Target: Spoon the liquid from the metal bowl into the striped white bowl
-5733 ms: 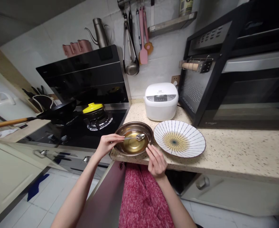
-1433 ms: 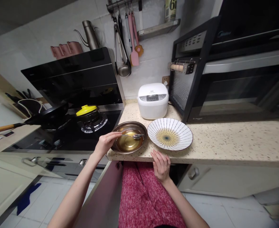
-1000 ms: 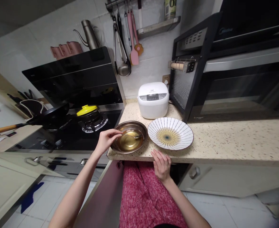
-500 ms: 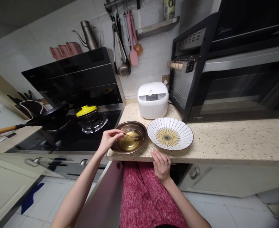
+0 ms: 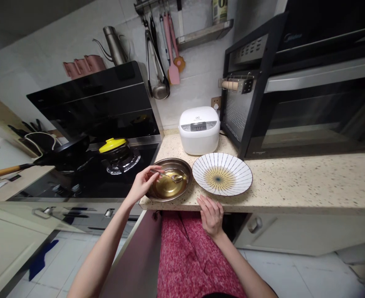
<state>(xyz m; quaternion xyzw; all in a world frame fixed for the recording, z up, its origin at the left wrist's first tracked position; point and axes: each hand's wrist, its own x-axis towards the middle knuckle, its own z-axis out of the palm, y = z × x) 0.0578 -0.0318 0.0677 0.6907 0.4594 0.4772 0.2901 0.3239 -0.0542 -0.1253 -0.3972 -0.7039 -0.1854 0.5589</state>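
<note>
My left hand (image 5: 144,182) pinches the handle of a metal spoon (image 5: 175,178) between thumb and fingers. The spoon's bowl is over or in a steel bowl (image 5: 188,188) that contains a clear yellowish liquid (image 5: 166,190); I cannot tell how deep it dips. My right hand (image 5: 211,216) rests on the counter's front edge, fingers stretched out and holding nothing. Just beyond that hand, right of the bowl, stands a white plate (image 5: 241,174) with dark radiating lines and a yellow-brown centre.
Behind the plate sits a white rice cooker (image 5: 199,134). On the left, the stove (image 5: 86,182) carries a pot with a yellow lid (image 5: 112,145) and a wok whose wooden handle (image 5: 2,171) sticks out. A black oven (image 5: 313,120) stands at the right, on the speckled counter (image 5: 294,178).
The spoon in my left hand has turned and risen a little, so its bowl now shows more clearly. My right hand stays on the counter edge.
</note>
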